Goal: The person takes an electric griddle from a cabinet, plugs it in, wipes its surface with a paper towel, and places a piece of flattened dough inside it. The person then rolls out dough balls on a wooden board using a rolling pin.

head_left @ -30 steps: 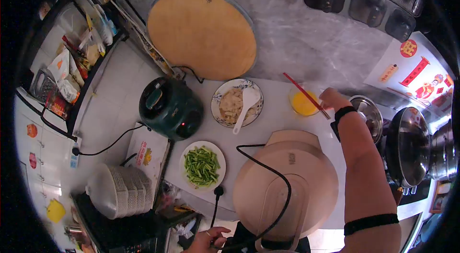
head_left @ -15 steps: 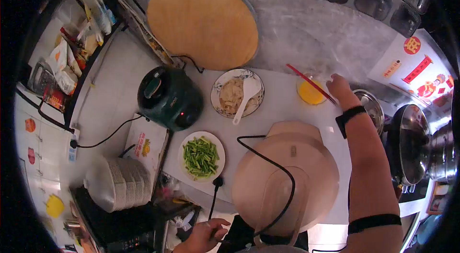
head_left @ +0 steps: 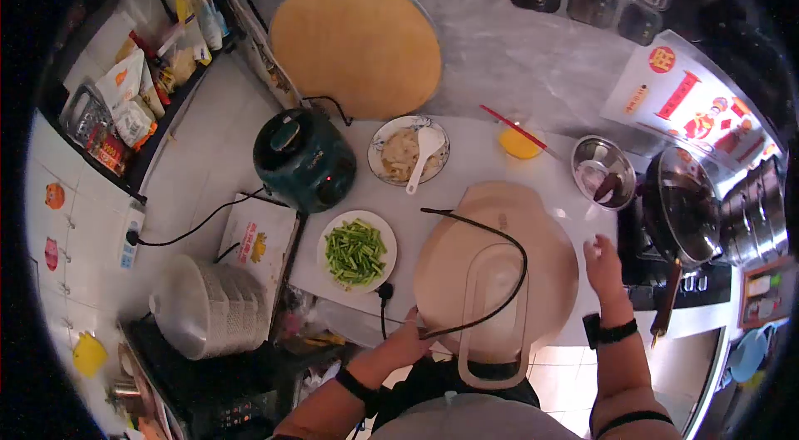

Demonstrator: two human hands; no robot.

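A large pinkish-beige lidded appliance (head_left: 541,273) with a long looped handle stands at the counter's front edge. My left hand (head_left: 404,344) is at its lower left side, fingers closed around the black cord (head_left: 491,317) that curves over the lid. To the right of the appliance, my right hand (head_left: 602,261) is held over the counter with its fingers apart and nothing in it. A plate of cut green stalks (head_left: 356,252) lies left of the appliance. Behind are a patterned bowl of pale slices (head_left: 399,155) with a white spoon (head_left: 426,154) and a bowl of yellow liquid (head_left: 521,141) under red chopsticks (head_left: 503,122).
A green rice cooker (head_left: 304,161) stands at the left, near a round wooden board (head_left: 358,49). At the right are a metal bowl (head_left: 602,172), a black wok (head_left: 687,205) on the stove, and stacked steamers (head_left: 756,211). A lidded pot (head_left: 196,307) stands lower left.
My right hand has moved back from beside the yellow liquid towards the front edge. My left hand has moved up and right to the appliance's side. The camera view has shifted.
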